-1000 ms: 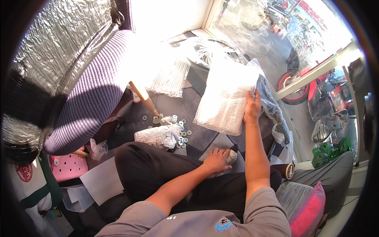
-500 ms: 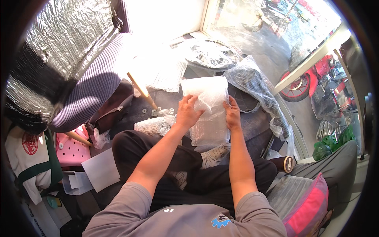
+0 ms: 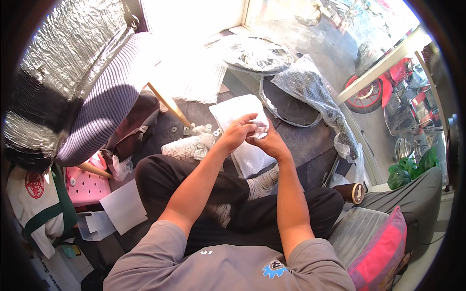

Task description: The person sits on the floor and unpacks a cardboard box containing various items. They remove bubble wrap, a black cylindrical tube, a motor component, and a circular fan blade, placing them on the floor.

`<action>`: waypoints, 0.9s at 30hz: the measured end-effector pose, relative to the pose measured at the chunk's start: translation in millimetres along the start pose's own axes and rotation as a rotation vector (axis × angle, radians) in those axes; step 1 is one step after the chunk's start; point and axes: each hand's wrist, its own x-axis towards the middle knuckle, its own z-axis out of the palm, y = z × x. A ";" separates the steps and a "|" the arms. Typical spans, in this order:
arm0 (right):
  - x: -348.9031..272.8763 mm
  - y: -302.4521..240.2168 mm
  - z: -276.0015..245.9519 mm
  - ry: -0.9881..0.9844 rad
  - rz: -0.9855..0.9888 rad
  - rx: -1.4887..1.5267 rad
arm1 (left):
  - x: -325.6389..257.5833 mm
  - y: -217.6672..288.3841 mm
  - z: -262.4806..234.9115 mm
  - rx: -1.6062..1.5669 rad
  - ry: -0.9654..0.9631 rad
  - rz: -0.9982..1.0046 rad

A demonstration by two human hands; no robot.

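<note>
Over my crossed legs lies a folded white sheet of bubble wrap (image 3: 233,109), its lower part half-transparent. Both hands meet above its right side. Between the fingers of my left hand (image 3: 238,134) is a crumpled piece of clear plastic (image 3: 260,128). My right hand (image 3: 270,144) grips the same piece from the right, thumb toward the left hand. Whether this piece is part of the sheet, I cannot tell. Left of the sheet are several small white spool-like pieces (image 3: 208,128) and a white printed bundle in clear plastic (image 3: 178,149).
A wooden leg (image 3: 168,105) slants down on the left beside a ribbed grey cushion (image 3: 104,97). Bubble wrap (image 3: 310,87) drapes at the right, beside a dark round lid-like thing (image 3: 291,104). A plastic-wrapped wheel (image 3: 257,53) lies at the back. A pink perforated basket (image 3: 90,186) stands left.
My hands have come together from the sheet's two sides, now pinching crumpled plastic between them. The sheet has tilted and shifted slightly left. The view has shifted a little.
</note>
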 end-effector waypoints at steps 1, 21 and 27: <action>1.1 4.1 6.5 -0.003 0.079 -0.012 | -2.1 1.6 2.3 -0.032 -0.090 -0.004; -11.6 54.6 -24.1 0.007 0.311 0.406 | -4.5 -37.8 -39.0 0.072 0.707 -0.029; 23.1 26.0 -71.8 0.245 0.127 0.868 | 1.2 -38.6 -33.5 -0.190 0.636 -0.024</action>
